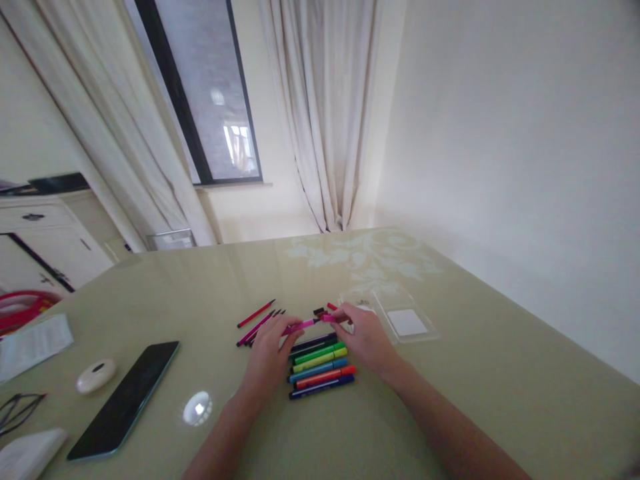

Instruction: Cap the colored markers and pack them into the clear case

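Observation:
My left hand [270, 343] is closed around the barrel of a pink marker pen [303, 325], whose dark tip end points right. Between the fingertips of my right hand [367, 339] is a pink cap [328, 319], in line with that tip; whether the two touch is too small to tell. Below my hands lies a row of capped markers, among them a green marker [325, 351], an orange-red marker [325, 377] and a dark blue marker [321, 387]. Left of my left hand are several uncapped pens, including a red pen [256, 313]. Small loose caps [319, 311] lie just beyond my fingers.
An open clear plastic case [425, 328] lies behind my right hand. On the table's left side are a phone [125, 400], a round white case [96, 375], glasses [20, 408] and some paper [37, 345]. A wall [525, 200] runs along the right edge.

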Tool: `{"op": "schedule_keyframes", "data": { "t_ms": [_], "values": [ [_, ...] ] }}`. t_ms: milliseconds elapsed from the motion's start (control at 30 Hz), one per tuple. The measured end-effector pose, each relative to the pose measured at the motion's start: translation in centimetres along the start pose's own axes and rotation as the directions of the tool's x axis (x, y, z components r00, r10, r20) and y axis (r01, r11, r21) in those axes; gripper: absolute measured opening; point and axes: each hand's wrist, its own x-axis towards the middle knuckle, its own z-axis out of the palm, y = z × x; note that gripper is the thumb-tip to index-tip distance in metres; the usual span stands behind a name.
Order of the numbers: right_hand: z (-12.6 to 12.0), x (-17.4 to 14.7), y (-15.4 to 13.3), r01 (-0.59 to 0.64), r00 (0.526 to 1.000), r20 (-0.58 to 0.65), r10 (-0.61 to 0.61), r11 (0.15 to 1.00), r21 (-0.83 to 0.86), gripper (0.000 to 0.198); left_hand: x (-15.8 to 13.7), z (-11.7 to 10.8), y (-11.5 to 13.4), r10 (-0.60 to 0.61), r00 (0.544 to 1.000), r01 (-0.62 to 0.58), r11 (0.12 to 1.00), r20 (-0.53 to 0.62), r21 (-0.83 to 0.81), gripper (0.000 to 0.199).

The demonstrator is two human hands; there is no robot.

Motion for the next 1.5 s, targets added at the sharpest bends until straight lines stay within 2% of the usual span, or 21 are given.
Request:
{"op": "schedule_keyframes", "data": {
  "t_ms": [300,600,900,1067,1167,1267,1367,1500],
  "values": [
    [-0.1,0.0,-0.3,0.034,0.999,0.001,-0.034,0.999,-0.007,0.014,-0.1,0.0,0.0,0.01,1.0,-0.01,1.0,0.023,0.007,0.014],
    [0.1,0.0,0.2,0.133,0.99,0.017,-0.137,0.977,0.167,0.013,-0.2,0.0,0.6,0.029,1.0,-0.028,0.996,0.004,-0.079,0.014],
    [0.1,0.0,0.1,0.13,0.99,-0.092,-0.103,0.927,0.352,0.009,-0.4,0.0,1.9,-0.052,0.998,0.054,0.982,0.019,-0.182,0.015],
    [0.1,-0.1,0.0,0.126,0.992,-0.063,-0.111,0.927,0.353,0.009,-0.6,0.2,1.9,-0.092,0.995,0.1,0.977,0.05,-0.19,0.017],
    [0.2,0.1,0.4,0.069,0.996,0.028,-0.081,0.953,0.295,0.009,-0.5,0.5,1.3,-0.094,0.988,0.113,0.981,0.127,-0.158,0.019],
    [0.4,0.3,0.9,0.061,0.993,0.085,-0.077,0.984,0.168,0.014,-0.3,0.9,0.6,-0.058,0.985,0.069,0.996,0.16,-0.063,0.02],
    [0.6,0.5,1.6,0.084,0.996,0.027,-0.082,0.993,-0.087,0.023,-0.3,1.1,0.4,-0.032,0.987,0.023,0.998,0.156,0.056,0.023],
    [1.1,0.7,2.6,0.101,0.995,0.052,-0.088,0.905,-0.414,0.033,-0.5,1.3,0.7,0.002,0.973,-0.017,0.998,0.231,0.062,0.027]
  ]
}}
